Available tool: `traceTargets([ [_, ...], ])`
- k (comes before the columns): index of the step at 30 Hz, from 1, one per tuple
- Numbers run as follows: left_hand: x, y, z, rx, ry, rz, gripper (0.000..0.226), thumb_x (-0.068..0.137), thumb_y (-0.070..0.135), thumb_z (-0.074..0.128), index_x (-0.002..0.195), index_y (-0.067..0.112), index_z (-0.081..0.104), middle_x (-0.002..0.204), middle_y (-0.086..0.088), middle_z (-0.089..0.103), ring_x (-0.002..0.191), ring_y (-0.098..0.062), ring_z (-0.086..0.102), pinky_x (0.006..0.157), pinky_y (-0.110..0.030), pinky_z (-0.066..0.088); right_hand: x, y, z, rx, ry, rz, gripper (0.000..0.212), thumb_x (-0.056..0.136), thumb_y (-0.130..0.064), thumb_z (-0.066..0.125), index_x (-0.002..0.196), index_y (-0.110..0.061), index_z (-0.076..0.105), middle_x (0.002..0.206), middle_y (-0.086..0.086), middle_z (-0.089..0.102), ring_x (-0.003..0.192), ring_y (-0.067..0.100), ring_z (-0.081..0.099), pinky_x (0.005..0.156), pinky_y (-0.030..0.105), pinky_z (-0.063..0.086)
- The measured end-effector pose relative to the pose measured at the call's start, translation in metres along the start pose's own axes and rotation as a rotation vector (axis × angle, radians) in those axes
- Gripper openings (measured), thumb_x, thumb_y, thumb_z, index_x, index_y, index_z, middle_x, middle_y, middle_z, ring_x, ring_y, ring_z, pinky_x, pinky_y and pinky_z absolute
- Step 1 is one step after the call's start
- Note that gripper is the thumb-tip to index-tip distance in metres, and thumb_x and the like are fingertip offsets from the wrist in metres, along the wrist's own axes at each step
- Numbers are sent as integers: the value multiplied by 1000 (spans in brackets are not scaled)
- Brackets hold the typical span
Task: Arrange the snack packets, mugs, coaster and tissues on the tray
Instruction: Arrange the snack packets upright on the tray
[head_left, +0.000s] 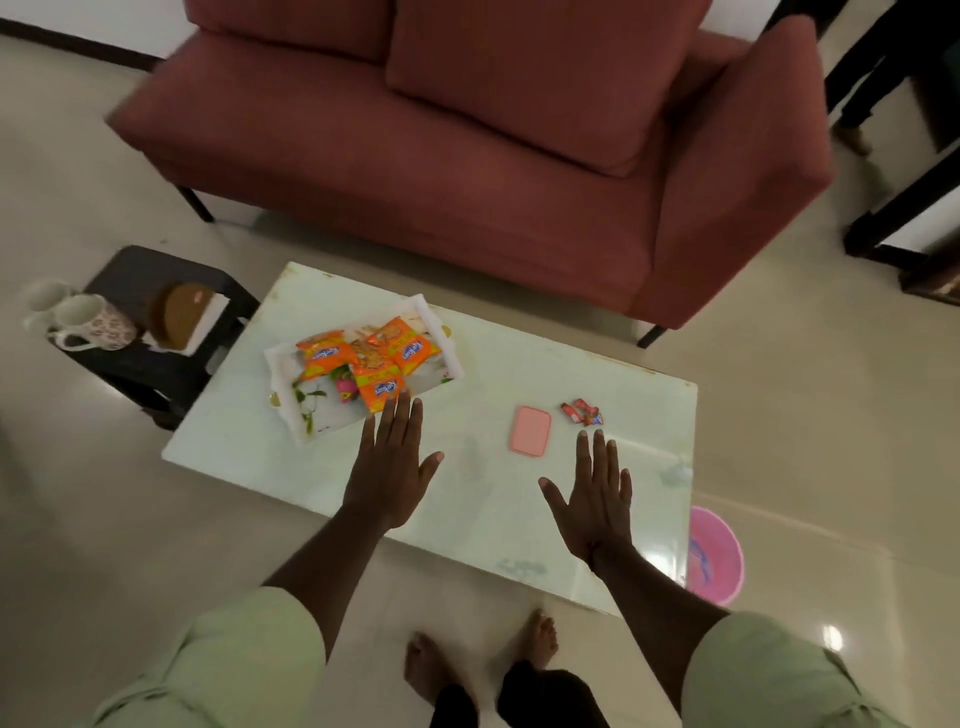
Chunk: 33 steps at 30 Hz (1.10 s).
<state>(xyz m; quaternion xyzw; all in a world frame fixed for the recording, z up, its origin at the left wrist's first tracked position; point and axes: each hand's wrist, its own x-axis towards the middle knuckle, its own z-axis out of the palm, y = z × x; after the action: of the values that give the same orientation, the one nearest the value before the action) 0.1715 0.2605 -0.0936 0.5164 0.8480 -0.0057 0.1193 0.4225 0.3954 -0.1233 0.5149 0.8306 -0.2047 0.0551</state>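
A white tray (291, 415) with a flower print sits on the left part of the pale coffee table (467, 519). Three orange snack packets (363, 358) lie piled in it. My left hand (389, 462) hovers flat and open just in front of the tray, fingertips near the closest packet. My right hand (597, 499) is spread open over the table, holding nothing. Beyond it lie a pink rectangular object (530, 431) and several small red wrapped sweets (582, 412). Two mugs (78, 322), a round brown coaster (182, 312) and white tissues (208, 322) rest on a black stool (156, 369) to the left.
A dark red sofa (467, 156) stands behind the table. A pink bucket (714, 556) is on the floor by the table's right corner. My bare feet (483, 660) are close to the table's front edge. Dark furniture legs (893, 218) stand at the far right.
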Motion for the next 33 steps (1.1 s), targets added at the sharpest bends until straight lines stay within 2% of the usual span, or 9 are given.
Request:
traceTargets([
  [4,5,-53,-12,-21,32,-41,78,98,52,39,154,5,14,163,-17,9,151,-31,10,120,-51,17,18,-62,10,18,0,-76,84,94,-64,32,155,-26,-11,162,-3,-20,151,19,-18,123,48,-1],
  [13,53,-150,-19,-35,-25,-87,80,95,60,18,153,4,23,161,-18,19,149,-34,18,117,-51,22,87,-160,41,51,-11,-152,84,93,-64,33,155,-29,-10,164,-3,-15,151,19,-16,122,50,2],
  [17,89,-184,-13,-65,-42,-78,77,98,55,32,155,7,14,163,-16,11,151,-33,9,120,-52,18,119,-189,57,27,-22,-148,84,92,-65,31,156,-27,-7,165,-1,-11,151,19,-14,122,50,2],
  [20,114,-206,-10,-89,-47,-78,79,96,55,32,155,8,9,164,-15,7,152,-31,3,121,-49,13,140,-209,67,13,-32,-146,83,92,-66,29,155,-28,-8,165,0,-9,151,20,-14,121,49,-1],
  [27,157,-248,5,-155,-101,35,78,97,55,36,155,9,13,164,-12,11,151,-30,10,120,-48,16,169,-249,85,78,-33,-40,84,91,-69,28,156,-24,-3,166,2,2,153,21,-2,122,48,2],
  [29,175,-257,13,-194,-109,63,72,99,52,33,154,9,19,162,-13,21,150,-30,19,119,-47,20,178,-260,92,126,-23,14,85,92,-68,32,156,-20,4,165,3,13,152,22,9,123,47,6],
  [30,185,-261,17,-225,-116,74,66,99,50,33,152,9,29,157,-14,32,146,-30,30,117,-45,26,184,-265,96,170,-12,61,84,93,-66,36,156,-18,10,162,3,24,150,24,19,122,47,12],
  [31,195,-264,20,-257,-121,75,59,99,48,35,145,12,42,148,-14,47,137,-30,44,111,-43,35,191,-270,98,224,-5,122,81,93,-64,39,155,-17,17,155,4,37,144,24,33,120,46,21],
  [33,217,-268,26,-318,-111,67,41,97,43,41,119,20,66,117,-7,70,111,-28,64,90,-37,49,208,-277,107,364,-22,303,70,94,-60,45,149,-19,33,137,1,58,127,24,52,110,43,33],
])
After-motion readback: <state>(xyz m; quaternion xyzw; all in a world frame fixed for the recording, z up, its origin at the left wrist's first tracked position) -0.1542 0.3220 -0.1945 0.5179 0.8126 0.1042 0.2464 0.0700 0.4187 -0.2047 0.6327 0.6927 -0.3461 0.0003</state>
